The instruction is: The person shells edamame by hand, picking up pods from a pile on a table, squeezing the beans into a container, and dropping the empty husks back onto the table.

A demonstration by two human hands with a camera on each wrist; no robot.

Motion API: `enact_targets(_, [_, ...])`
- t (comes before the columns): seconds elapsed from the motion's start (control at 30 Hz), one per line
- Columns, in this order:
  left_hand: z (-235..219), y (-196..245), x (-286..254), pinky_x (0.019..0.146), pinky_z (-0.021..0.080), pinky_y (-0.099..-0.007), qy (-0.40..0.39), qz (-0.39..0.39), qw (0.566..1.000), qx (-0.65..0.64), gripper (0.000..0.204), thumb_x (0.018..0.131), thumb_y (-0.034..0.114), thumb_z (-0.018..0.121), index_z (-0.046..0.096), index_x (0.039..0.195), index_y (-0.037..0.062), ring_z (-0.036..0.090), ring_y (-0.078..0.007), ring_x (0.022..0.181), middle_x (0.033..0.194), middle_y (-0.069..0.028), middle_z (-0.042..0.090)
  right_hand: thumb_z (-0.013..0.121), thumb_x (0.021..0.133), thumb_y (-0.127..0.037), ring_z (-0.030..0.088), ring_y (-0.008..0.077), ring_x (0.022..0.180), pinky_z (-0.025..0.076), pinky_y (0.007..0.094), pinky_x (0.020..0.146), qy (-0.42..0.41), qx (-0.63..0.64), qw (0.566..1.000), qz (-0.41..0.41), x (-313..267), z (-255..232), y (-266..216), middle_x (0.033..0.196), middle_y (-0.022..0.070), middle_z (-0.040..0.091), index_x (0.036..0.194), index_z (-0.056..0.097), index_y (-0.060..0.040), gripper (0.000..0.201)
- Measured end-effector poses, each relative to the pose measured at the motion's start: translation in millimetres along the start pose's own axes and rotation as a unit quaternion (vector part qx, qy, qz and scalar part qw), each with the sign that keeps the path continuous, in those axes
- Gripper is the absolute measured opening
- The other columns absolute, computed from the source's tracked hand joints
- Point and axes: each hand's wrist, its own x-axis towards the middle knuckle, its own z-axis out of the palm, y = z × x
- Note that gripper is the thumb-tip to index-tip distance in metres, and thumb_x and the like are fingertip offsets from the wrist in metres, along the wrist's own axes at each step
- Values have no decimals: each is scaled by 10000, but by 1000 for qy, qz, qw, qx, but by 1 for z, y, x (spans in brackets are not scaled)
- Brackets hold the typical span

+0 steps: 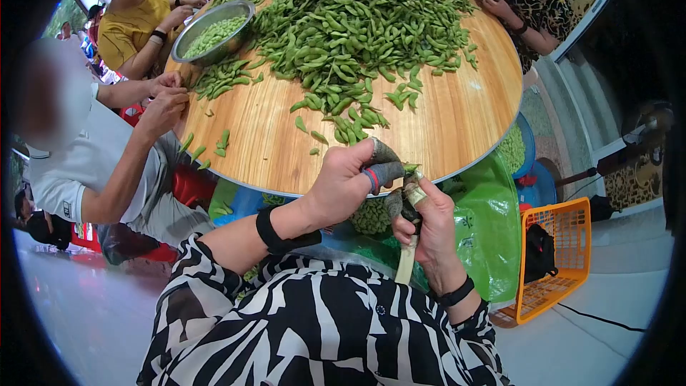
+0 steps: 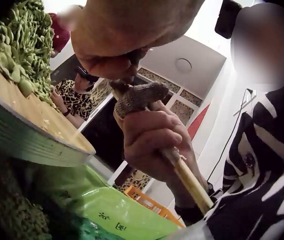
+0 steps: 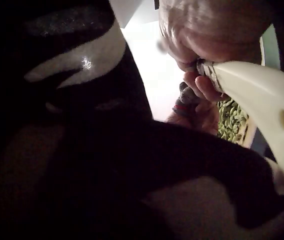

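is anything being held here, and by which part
The right hand grips a long pale stick-like thing around its upper end, away from the body; whether the left hand pinches anything there cannot be told.

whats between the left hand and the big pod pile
Loose pods on the wooden tabletop, between the left hand and the pile, as the head view shows.

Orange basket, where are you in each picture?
Head view: right side, below the middle, the orange basket.
Left wrist view: near the bottom, about the middle, partly hidden.
Right wrist view: not in it.
All three show green pods.
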Motion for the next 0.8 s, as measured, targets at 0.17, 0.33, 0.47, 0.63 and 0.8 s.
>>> enact_targets(0.17, [-2, 8, 2, 430, 353, -174, 8, -185, 965, -185, 79, 882, 101, 614, 630, 925, 36, 520, -43, 512, 699, -35, 640, 457, 962, -106, 405, 77, 437, 343, 213, 366, 0, -69, 998, -15, 0, 3, -3, 798, 111, 606, 1105, 537, 26, 211])
enact_targets(0.33, [1, 1, 4, 382, 354, -173, 21, -228, 939, -258, 100, 898, 139, 598, 598, 934, 45, 529, -54, 486, 666, -53, 626, 449, 960, -84, 424, 73, 467, 353, 205, 375, 1, -134, 990, -51, 3, 3, -2, 960, 128, 629, 1171, 528, 36, 255])
enact_targets(0.47, [-1, -9, 1, 380, 388, -190, -3, -230, 915, -330, 98, 907, 130, 589, 589, 943, 38, 542, -70, 485, 687, -70, 631, 444, 961, -79, 424, 73, 472, 352, 205, 377, 6, -143, 988, -53, 1, 2, -4, 980, 119, 622, 1202, 522, 30, 275])
enact_targets(0.63, [-3, -9, 1, 388, 429, -210, -47, -233, 887, -395, 106, 921, 119, 577, 569, 974, 27, 579, -100, 529, 736, -86, 641, 463, 966, -119, 412, 75, 453, 337, 205, 371, 1, -127, 991, -36, -2, -3, -9, 952, 111, 626, 1201, 524, 26, 283])
enact_targets(0.8, [-3, -9, 2, 449, 451, -213, -74, -211, 947, -231, 100, 914, 92, 570, 595, 982, 23, 581, -82, 584, 731, -55, 631, 481, 960, -126, 407, 73, 445, 328, 207, 371, 16, -163, 986, -44, 2, -4, -10, 918, 89, 626, 1183, 533, 17, 270])
